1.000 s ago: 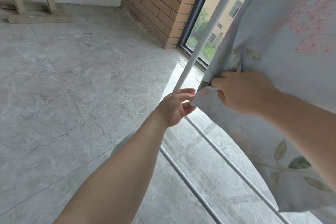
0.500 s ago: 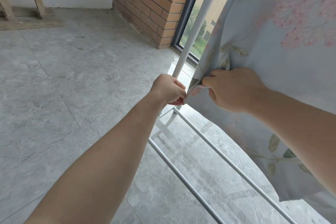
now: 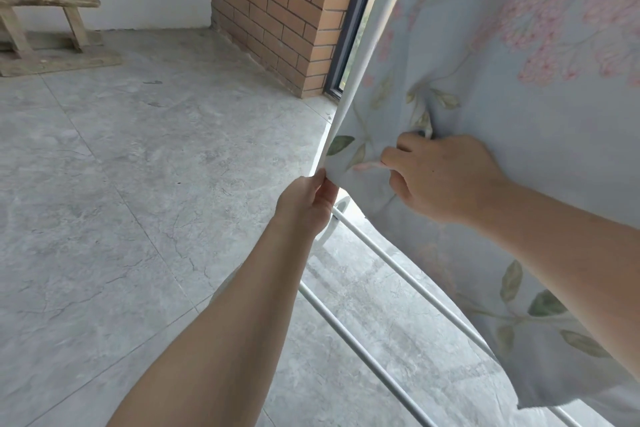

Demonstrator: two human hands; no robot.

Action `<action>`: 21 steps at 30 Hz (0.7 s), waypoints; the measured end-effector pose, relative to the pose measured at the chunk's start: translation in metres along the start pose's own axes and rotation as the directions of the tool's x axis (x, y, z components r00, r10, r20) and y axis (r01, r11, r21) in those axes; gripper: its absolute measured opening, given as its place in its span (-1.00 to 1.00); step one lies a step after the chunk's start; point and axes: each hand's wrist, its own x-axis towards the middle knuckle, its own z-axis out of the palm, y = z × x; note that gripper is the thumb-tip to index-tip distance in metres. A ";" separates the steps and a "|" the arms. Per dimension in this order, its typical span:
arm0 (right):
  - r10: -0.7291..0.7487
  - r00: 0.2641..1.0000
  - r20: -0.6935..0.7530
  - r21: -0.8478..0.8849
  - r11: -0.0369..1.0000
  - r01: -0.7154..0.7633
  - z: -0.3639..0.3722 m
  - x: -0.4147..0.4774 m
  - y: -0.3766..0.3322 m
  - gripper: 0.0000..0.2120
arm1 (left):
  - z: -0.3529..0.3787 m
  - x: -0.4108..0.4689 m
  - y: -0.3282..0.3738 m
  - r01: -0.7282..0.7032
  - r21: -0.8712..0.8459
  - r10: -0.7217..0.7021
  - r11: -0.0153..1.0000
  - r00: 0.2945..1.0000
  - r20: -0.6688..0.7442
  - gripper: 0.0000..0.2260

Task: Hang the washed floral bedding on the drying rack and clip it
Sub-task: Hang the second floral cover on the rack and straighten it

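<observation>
Bedding of pale-blue floral cloth (image 3: 491, 107) hangs at right; left hand (image 3: 304, 204) pinches its lower-left corner, right hand (image 3: 443, 180) clutches a fold just beside.

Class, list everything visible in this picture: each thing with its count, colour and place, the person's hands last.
floral bedding: one, pale blue, pink flowers, green leaves, hanging at right
drying rack: one, white, rails below the bedding
bench: one, weathered wood, far left by the wall
brick pillar: one, red-brown, top centre
window frame: one, dark, right of the bricks
floor: grey tiles
left hand: pinches the bedding's edge
right hand: grips a bedding fold
</observation>
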 end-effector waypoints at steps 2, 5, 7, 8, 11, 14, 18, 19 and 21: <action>0.001 1.000 -0.022 0.025 1.000 -0.001 0.000 0.001 -0.002 -0.84 | -0.003 0.004 -0.006 -0.064 0.052 0.063 0.997 0.998 0.024 -0.88; 0.015 0.998 -0.065 0.036 0.999 -0.013 0.001 0.002 -0.004 -0.88 | -0.010 0.005 -0.004 -0.124 0.143 0.097 0.982 0.979 0.178 -0.69; 0.023 0.996 -0.085 0.041 0.999 -0.020 0.003 0.003 -0.005 -0.85 | -0.018 0.002 -0.002 -0.141 0.234 0.077 0.962 0.962 0.263 -0.58; 0.022 0.995 -0.092 0.048 0.999 -0.018 0.004 0.004 -0.007 -0.82 | -0.021 0.000 -0.001 -0.152 0.280 0.066 0.948 0.953 0.295 -0.56; 0.010 0.993 -0.117 0.042 0.999 -0.005 0.007 0.008 -0.010 -0.76 | -0.029 0.000 0.000 -0.204 0.399 0.092 0.894 0.955 0.282 -0.60; 0.007 0.992 -0.126 0.035 0.999 -0.003 0.010 0.011 -0.014 -0.74 | -0.032 0.006 0.003 -0.296 0.546 0.179 0.784 0.949 0.258 -0.73; -0.029 0.992 -0.121 0.020 0.999 0.032 0.013 0.017 -0.018 -0.73 | -0.031 0.007 0.006 -0.271 0.575 0.162 0.772 0.959 0.234 -0.76; -0.040 0.992 -0.116 0.018 0.999 0.042 0.014 0.019 -0.019 -0.73 | -0.029 0.006 0.006 -0.262 0.561 0.153 0.785 0.960 0.233 -0.79; -0.051 0.993 -0.110 0.012 0.999 0.053 0.017 0.021 -0.021 -0.73 | -0.029 0.005 0.005 -0.229 0.486 0.122 0.843 0.962 0.242 -0.88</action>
